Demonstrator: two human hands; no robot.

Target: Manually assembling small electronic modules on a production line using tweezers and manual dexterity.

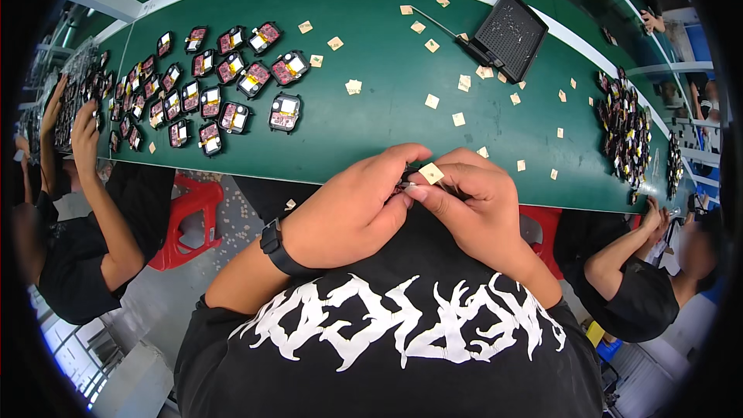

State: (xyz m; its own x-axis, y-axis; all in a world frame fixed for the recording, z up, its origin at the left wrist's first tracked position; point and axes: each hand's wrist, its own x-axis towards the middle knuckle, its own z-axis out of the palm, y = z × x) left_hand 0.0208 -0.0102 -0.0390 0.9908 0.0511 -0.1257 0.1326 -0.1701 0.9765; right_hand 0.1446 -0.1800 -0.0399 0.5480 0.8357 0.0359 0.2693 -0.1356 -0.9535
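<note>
Both hands meet close under the camera, just above the person's black printed shirt (402, 333) and at the near edge of the green table (371, 46). Between them sits a small dark part (404, 179), mostly hidden by the fingers. The left hand (352, 209) is curled tight around it, a black wristband (277, 249) on that wrist. The right hand (472, 197) is closed too, pinching a small tan paper square (431, 173) against the part with thumb and forefinger.

Farther out, loose tan squares (464, 81) lie scattered over the table. A black tray (511, 35) stands tilted near the far edge; what it holds is too small to tell. Rows of dark square modules (213, 81) cover the left side, and a heap of similar modules (623, 128) lies at right.
</note>
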